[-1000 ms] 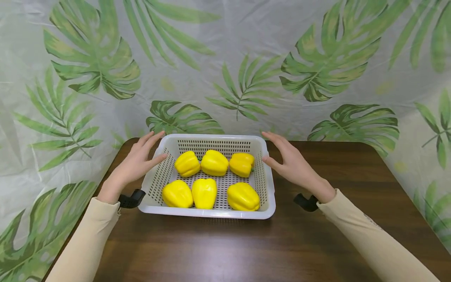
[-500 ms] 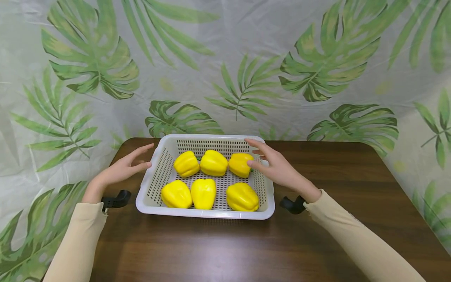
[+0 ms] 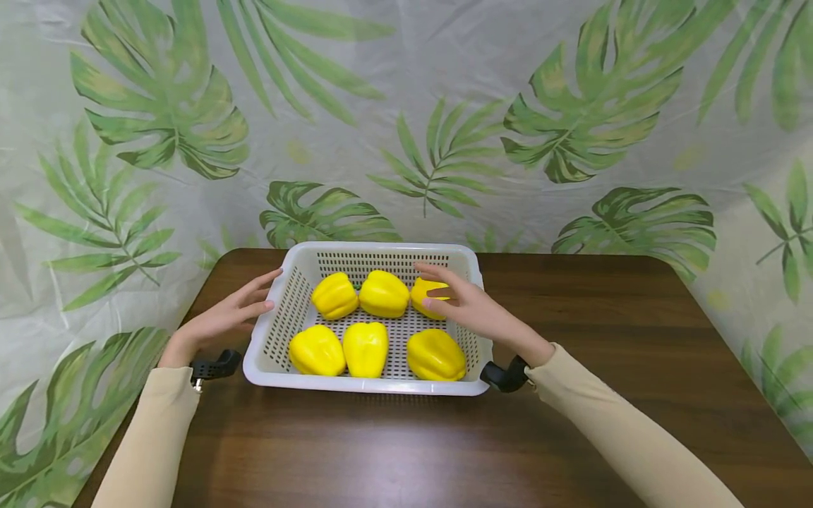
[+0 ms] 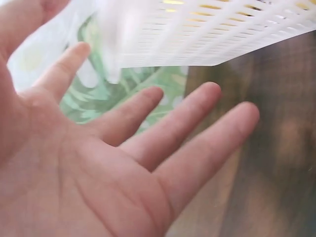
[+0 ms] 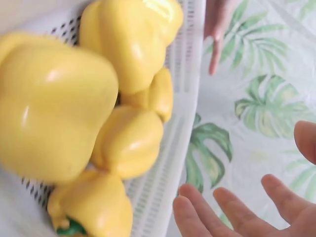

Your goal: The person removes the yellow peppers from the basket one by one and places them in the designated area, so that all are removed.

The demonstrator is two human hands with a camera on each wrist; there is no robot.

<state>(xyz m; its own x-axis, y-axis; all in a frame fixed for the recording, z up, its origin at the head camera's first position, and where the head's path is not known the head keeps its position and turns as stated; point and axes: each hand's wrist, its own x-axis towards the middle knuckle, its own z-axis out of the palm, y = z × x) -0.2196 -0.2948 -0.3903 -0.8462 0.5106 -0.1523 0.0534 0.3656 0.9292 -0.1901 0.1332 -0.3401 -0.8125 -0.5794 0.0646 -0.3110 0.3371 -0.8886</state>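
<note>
A white perforated plastic basket (image 3: 375, 384) holds several yellow bell peppers in two rows. Over its right side my right hand (image 3: 473, 308) hovers with fingers spread, partly covering the back right bell pepper (image 3: 419, 296). The right wrist view shows the same hand with its fingers apart and nothing in them; a green stem (image 5: 72, 227) marks one pepper there. Fingertips of my left hand (image 3: 219, 317) are right at the basket's left rim. In the left wrist view that palm faces up toward the basket wall (image 4: 163, 39), fingers extended and holding nothing.
The basket stands on a dark brown wooden table (image 3: 356, 451), toward the back edge. Behind it hangs a pale cloth (image 3: 457, 92) printed with green leaves. Black wrist mounts (image 3: 504, 375) sit by both cuffs, the right one overlapping the basket's front right corner.
My right hand has moved left from beside the right rim to over the basket. The left hand drew away leftward, then came back a little to the rim. The peppers stay in place.
</note>
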